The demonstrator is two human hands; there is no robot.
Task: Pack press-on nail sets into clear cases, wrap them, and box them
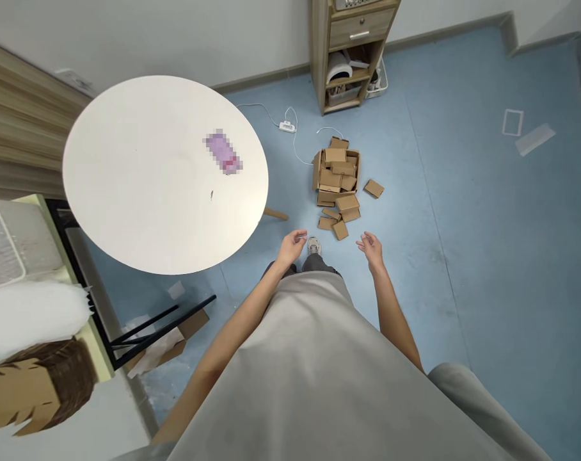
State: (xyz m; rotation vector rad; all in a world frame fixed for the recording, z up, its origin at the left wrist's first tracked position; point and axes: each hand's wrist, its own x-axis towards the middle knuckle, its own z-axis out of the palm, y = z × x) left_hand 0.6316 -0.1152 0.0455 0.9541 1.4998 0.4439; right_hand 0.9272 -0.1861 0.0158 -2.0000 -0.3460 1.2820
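My left hand (293, 247) hangs in front of my body with fingers slightly bent and apart, holding nothing. To its right, my right hand (370, 248) is also bare, its fingers spread a little. Ahead of both hands, a cardboard carton (315, 177) on the floor is heaped with small brown cardboard boxes (331, 177). Several more small boxes (340, 230) lie loose in front of it, and a single box (374, 188) rests off to the right. Neither hand touches any of them.
A round white table (141, 211) stands left, bearing a blurred purple item (222, 152). A wooden cabinet (362, 32) is against the wall, near a white power strip (286, 126) with cable. A black-framed rack (166, 326) is at lower left. A white frame (505, 122) lies on the blue floor.
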